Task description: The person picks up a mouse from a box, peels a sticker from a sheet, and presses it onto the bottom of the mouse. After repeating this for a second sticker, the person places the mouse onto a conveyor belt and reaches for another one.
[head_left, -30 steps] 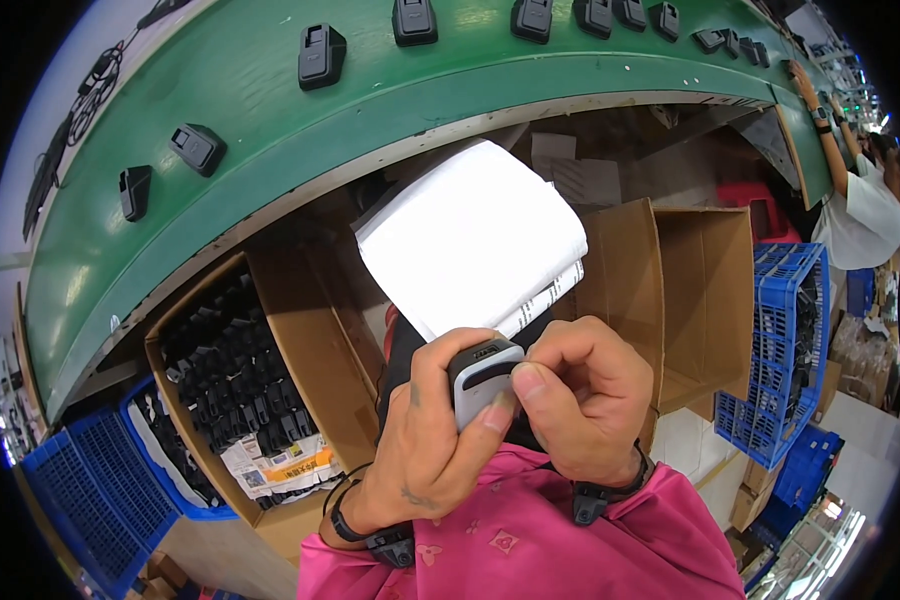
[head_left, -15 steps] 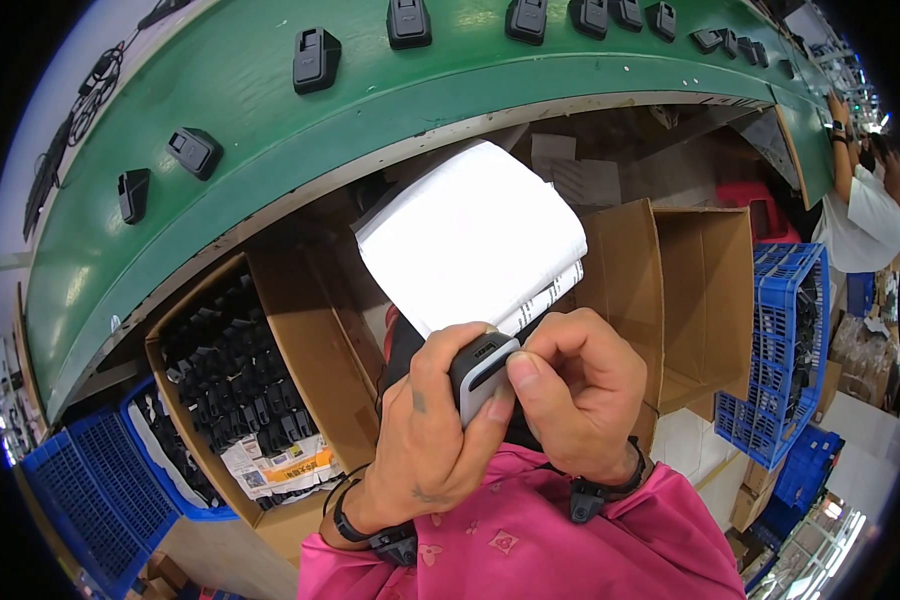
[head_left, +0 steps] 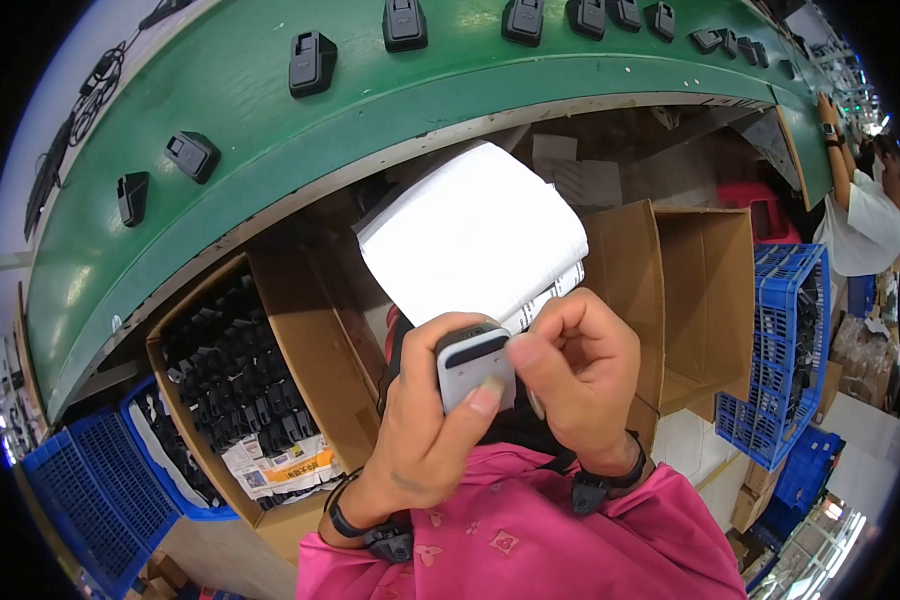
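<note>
Wrapped around a small black device with a light grey face (head_left: 475,375), my left hand (head_left: 425,410) has its thumb pressed on the grey side. The face is now turned up, with a dark band across its far end. At the device's right edge my right hand (head_left: 580,375) is closed in a pinch, thumb tip against or very close to the corner. Whatever sits between its fingers is too small or hidden to name. Beyond both hands lies a white sheet-like pad (head_left: 475,235) with a printed edge.
A green workbench (head_left: 210,100) curves across the far side, with several black devices (head_left: 313,64) spaced along it. To the left stands a carton (head_left: 315,350) packed with black parts. At right are an open carton (head_left: 705,300) and blue crates (head_left: 770,370). A co-worker (head_left: 865,225) is far right.
My left hand has tilted the device so its grey face shows more, and shifted it slightly left. My right hand stays pinched beside it, moved a little. The co-worker's arm has shifted slightly.
</note>
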Demonstrator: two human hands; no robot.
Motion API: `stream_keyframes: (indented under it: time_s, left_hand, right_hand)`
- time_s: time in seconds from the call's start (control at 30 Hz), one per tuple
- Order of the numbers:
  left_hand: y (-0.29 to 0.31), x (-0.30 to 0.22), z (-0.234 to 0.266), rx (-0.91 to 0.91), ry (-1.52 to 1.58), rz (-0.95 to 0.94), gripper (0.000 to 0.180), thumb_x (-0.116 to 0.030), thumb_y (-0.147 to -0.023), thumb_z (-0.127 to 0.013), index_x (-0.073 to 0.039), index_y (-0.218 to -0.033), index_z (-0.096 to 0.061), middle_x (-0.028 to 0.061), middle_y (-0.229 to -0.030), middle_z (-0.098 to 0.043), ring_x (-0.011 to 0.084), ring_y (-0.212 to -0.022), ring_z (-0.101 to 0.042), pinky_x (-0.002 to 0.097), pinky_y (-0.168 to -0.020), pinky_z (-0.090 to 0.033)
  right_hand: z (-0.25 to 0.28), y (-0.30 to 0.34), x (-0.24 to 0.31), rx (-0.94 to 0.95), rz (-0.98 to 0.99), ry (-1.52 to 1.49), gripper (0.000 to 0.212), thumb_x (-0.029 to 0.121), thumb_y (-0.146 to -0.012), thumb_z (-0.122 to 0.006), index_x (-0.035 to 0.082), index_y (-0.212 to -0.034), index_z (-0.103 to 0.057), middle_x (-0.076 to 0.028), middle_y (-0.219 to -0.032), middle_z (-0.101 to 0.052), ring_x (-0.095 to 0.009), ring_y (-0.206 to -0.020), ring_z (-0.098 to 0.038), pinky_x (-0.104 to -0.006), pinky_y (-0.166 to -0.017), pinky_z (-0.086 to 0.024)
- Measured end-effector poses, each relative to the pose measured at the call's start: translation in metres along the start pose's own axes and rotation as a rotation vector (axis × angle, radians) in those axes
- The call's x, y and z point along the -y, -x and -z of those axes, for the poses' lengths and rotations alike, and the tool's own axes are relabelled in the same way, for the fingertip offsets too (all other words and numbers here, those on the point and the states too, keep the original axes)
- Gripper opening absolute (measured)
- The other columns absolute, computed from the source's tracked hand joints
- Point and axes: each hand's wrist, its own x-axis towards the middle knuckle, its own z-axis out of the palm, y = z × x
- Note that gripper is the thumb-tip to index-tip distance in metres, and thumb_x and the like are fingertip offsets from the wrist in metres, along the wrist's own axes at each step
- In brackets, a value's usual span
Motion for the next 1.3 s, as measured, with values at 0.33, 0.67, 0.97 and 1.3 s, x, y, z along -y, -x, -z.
stream_keyframes:
  time_s: [0.33, 0.67, 0.97, 1.3]
  left_hand:
    - [-0.001, 0.001, 0.0, -0.017, 0.24, 0.116, 0.042, -0.014, -0.09, -0.051, 0.001, -0.127, -0.038, 0.0111, -0.104, -0.056, 0.016, -0.093, -0.054, 0.0294, -0.084, -0.044]
    - [0.003, 0.017, 0.015, -0.038, 0.061, -0.058, 0.029, -0.027, -0.091, -0.056, -0.002, -0.103, -0.051, 0.0187, -0.074, -0.059, 0.0347, -0.071, -0.063, 0.0375, -0.063, -0.047]
    - [0.13, 0.121, 0.173, -0.858, -0.126, 0.193, 0.033, -0.024, -0.1, -0.035, 0.0, -0.118, -0.047, 0.0138, -0.097, -0.059, 0.0232, -0.091, -0.058, 0.0339, -0.082, -0.045]
    - [0.297, 0.284, 0.307, -1.275, -0.91, 0.83, 0.053, -0.029, -0.065, -0.081, -0.002, -0.107, -0.064, 0.023, -0.097, -0.061, 0.0391, -0.092, -0.059, 0.0433, -0.081, -0.047]
  right_hand:
    - [0.003, -0.004, 0.0, 0.088, -0.043, 0.121, 0.034, 0.029, -0.1, -0.044, -0.001, -0.092, -0.055, -0.002, -0.071, -0.056, -0.007, -0.06, -0.049, -0.0199, -0.055, -0.039]
    - [-0.017, 0.009, -0.005, 0.029, -0.092, 0.145, 0.015, 0.01, -0.095, -0.049, 0.003, -0.082, -0.053, 0.0, -0.066, -0.051, -0.005, -0.056, -0.045, -0.0197, -0.049, -0.036]
    - [0.082, -0.038, -0.049, -0.337, 0.257, 0.809, 0.028, 0.019, -0.097, -0.053, -0.001, -0.117, -0.056, -0.006, -0.108, -0.059, -0.013, -0.099, -0.055, -0.0274, -0.087, -0.042]
    - [0.081, -0.047, -0.075, -0.191, -0.005, 0.456, 0.037, 0.024, -0.098, -0.053, -0.003, -0.123, -0.051, -0.007, -0.112, -0.058, -0.012, -0.099, -0.054, -0.0268, -0.084, -0.043]
